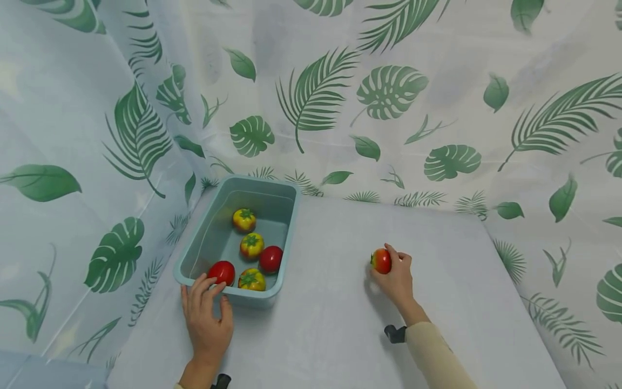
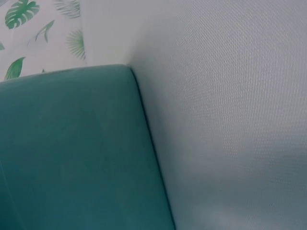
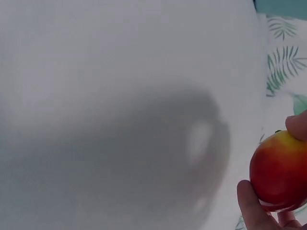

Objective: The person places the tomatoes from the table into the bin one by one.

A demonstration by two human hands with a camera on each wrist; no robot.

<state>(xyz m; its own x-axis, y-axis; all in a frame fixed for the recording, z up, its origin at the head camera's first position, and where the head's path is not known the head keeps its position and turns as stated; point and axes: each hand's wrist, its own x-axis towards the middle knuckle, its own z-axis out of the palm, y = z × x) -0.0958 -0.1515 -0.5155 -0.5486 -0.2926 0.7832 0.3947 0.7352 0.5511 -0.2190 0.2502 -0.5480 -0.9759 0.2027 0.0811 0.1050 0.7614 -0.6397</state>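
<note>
My right hand [image 1: 396, 278] holds a red-and-yellow tomato [image 1: 381, 261] with a green leafy top, above the table on the right. In the right wrist view the thumb and fingertips pinch the tomato [image 3: 278, 170] at its sides. My left hand [image 1: 206, 319] rests at the near left corner of a blue-green plastic bin [image 1: 293, 216], its fingers loosely stretched over the rim by a smooth red round fruit [image 1: 223, 273]. Whether they touch that fruit I cannot tell. Only the bin's outer wall [image 2: 76, 153] shows in the left wrist view, without the hand.
Inside the bin lie several more fruits, among them a yellow tomato [image 1: 244, 220] and another red fruit [image 1: 270, 259]. White cloth covers the table [image 1: 330, 324]. A leaf-print curtain [image 1: 320, 162] hangs behind and at the sides, close to the bin's far end.
</note>
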